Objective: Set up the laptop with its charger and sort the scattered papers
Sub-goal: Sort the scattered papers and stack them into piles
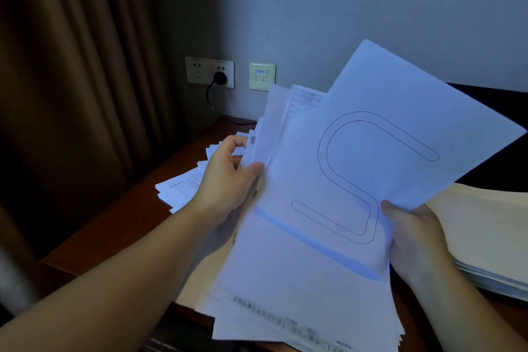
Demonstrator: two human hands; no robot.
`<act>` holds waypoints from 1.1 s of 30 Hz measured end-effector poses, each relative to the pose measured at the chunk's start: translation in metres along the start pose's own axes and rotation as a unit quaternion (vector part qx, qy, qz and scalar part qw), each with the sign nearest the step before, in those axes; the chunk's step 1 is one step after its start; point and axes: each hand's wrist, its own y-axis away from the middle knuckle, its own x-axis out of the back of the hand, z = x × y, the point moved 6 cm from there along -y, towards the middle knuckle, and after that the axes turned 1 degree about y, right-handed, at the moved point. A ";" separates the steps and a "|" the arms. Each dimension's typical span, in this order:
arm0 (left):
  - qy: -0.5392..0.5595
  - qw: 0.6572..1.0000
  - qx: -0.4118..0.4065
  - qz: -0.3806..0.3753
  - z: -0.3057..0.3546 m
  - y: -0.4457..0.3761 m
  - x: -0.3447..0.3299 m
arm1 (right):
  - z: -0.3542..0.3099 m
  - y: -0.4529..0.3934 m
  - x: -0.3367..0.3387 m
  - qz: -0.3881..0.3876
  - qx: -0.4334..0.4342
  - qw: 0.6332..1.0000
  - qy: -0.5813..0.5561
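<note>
1. Loose papers [183,186]: on desk [120,226], left; gather last.
2. Left hand [228,180]: grips sheaf [300,237] edge; keep firm.
3. Top sheet [400,123]: raised, skewed; square it.
4. Right hand [411,234]: pinches sheet corner.

1 view only: head-worn wide-angle camera, looking forward and down over a wooden desk [120,217] toward the wall [371,8] with its socket plate [209,71]. Close range; both forearms enter from bottom edge. Curtain [71,80] fills left side. Edges bow slightly.
</note>
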 end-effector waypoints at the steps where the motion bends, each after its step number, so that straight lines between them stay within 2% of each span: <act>1: 0.014 1.000 0.009 -0.010 0.000 0.000 0.000 | 0.000 0.000 -0.003 -0.019 0.000 1.000 -0.001; 4: 0.032 0.999 0.005 0.000 0.004 -0.001 0.003 | 0.003 0.000 -0.008 -0.070 -0.003 0.997 0.014; 9: 0.010 1.000 -0.017 0.015 0.005 -0.001 0.002 | 0.006 -0.001 -0.006 -0.061 0.001 0.997 0.055; 12: 0.057 0.998 -0.019 -0.011 0.003 0.003 -0.002 | 0.007 -0.003 0.000 -0.004 0.011 0.998 0.057; 15: 0.043 0.999 -0.015 -0.018 -0.001 0.003 -0.002 | 0.004 -0.003 0.008 0.058 0.032 0.994 0.085; 18: 0.053 0.999 -0.008 0.000 -0.005 0.001 0.004 | -0.001 -0.001 0.015 0.103 0.063 0.985 0.119; 21: 0.072 0.997 -0.003 0.029 -0.006 -0.002 0.010 | -0.007 0.002 0.016 0.116 0.083 0.983 0.111; 26: 0.091 0.993 -0.001 0.075 -0.006 -0.006 0.018 | -0.004 0.003 0.007 0.060 0.019 0.997 0.034; 30: 0.074 0.996 0.002 0.047 -0.003 -0.005 0.013 | 0.002 0.004 -0.006 -0.032 -0.035 0.999 0.026; 33: 0.078 0.996 0.011 0.033 -0.002 -0.003 0.011 | 0.003 0.006 -0.011 -0.075 -0.035 0.996 0.043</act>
